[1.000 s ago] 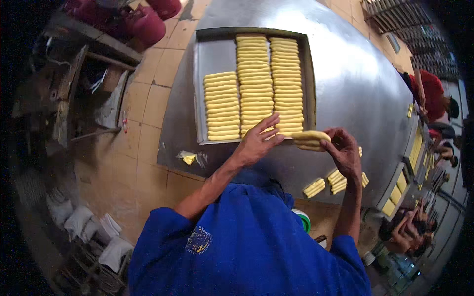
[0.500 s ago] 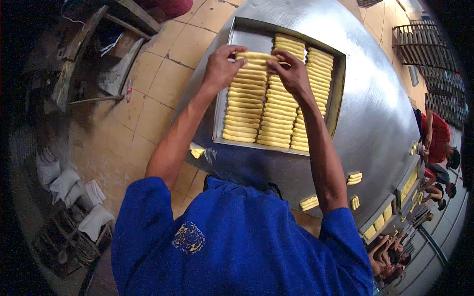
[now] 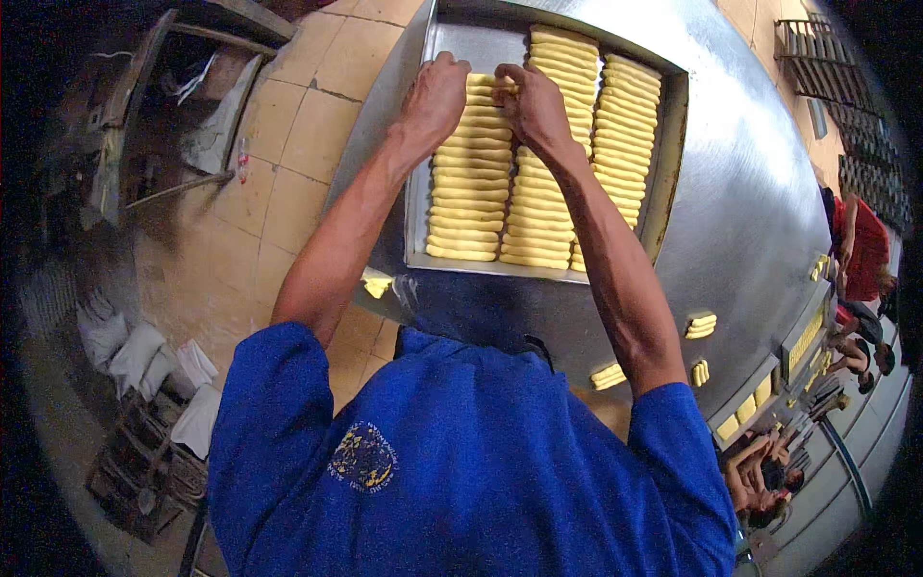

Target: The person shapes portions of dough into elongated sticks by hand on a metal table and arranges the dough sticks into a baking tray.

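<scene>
Both hands are at the far end of the left column of yellow dough sticks (image 3: 469,183) in a shallow metal tray (image 3: 481,45). My left hand (image 3: 439,94) curls over the left end of the farthest dough stick (image 3: 486,81), its thumb hidden from sight. At that stick's other end my right hand (image 3: 536,106) bends its finger and thumb around it. The stick lies level with the others, close against the one nearer me. Two more columns of dough sticks (image 3: 627,135) lie to the right, the middle one partly behind my right hand and forearm.
The tray rests on a shiny metal table (image 3: 740,192). Small groups of dough pieces (image 3: 701,326) lie near its front edge, and a scrap of dough (image 3: 377,283) is at the left edge. Other people (image 3: 859,248) work along the right side. A wooden frame (image 3: 144,115) stands on the left.
Both hands have come closer together around the farthest dough stick, which was spanned between my fingertips before. The tray sits slightly higher in view.
</scene>
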### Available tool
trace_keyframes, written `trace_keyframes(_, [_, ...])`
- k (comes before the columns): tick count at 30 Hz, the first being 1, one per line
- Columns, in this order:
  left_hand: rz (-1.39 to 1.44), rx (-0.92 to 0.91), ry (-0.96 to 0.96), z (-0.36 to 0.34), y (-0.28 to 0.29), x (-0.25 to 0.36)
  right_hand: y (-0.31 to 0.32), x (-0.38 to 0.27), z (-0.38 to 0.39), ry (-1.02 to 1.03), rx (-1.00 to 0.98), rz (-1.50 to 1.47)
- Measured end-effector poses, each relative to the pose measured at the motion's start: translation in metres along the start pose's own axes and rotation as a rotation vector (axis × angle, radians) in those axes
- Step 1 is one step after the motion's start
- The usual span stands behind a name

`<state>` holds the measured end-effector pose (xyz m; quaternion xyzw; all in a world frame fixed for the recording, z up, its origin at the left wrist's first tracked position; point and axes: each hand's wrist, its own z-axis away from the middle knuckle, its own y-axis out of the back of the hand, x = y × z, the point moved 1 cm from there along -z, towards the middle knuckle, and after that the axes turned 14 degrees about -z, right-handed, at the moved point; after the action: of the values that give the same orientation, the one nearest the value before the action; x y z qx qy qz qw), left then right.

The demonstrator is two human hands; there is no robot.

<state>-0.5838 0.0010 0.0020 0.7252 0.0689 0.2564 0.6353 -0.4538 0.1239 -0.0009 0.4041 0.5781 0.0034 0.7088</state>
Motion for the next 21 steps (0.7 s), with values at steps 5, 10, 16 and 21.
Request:
trace_keyframes(5, [0.019, -0.133, -0.045, 0.000, 0.004, 0.002, 0.008, -0.003, 0.005, 0.017, -0.117, 0.083])
trace_keyframes(10, [-0.099, -0.252, -0.064, 0.006, 0.014, 0.007, 0.016, -0.023, 0.019, -0.021, -0.105, 0.332])
trace_keyframes(16, [-0.183, -0.253, -0.131, 0.048, 0.002, 0.013, -0.004, -0.001, 0.067, 0.242, -0.123, 0.633])
trace_keyframes(21, [0.125, -0.242, 0.013, 0.067, 0.007, 0.041, -0.009, 0.006, 0.096, 0.215, -0.110, 0.579])
